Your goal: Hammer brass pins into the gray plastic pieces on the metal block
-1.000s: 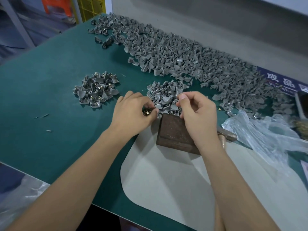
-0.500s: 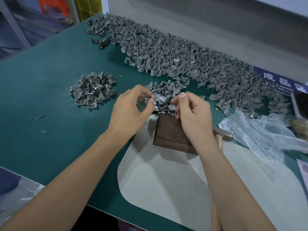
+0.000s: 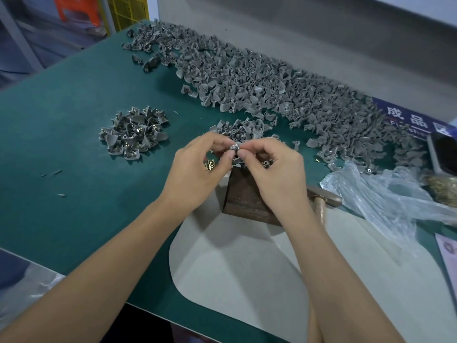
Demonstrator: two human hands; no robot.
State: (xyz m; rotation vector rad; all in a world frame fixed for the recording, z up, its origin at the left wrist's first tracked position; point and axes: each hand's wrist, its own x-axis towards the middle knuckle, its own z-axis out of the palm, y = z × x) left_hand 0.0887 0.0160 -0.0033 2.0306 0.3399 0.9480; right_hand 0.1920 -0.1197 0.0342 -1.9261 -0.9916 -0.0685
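Both hands risen off the pile since a second ago, left hand (image 3: 197, 169) and right hand (image 3: 274, 169) fingertips pinching one gray plastic piece (image 3: 234, 147) above the single metal block (image 3: 247, 196) — brass pins (image 3: 209, 165) under left palm, count unclear.

Both hands (image 3: 237, 167) pinching gray plastic piece (image 3: 234, 147), above metal block (image 3: 243, 194)

Dark green worktop (image 3: 61, 134); pale beige rounded mat (image 3: 247, 268); grey plastic pieces (image 3: 259, 87) heaped; rusty brown metal block (image 3: 243, 196); shiny brass pins (image 3: 209, 165); blue sign (image 3: 408, 117), white lettering; translucent plastic bag (image 3: 385, 194).
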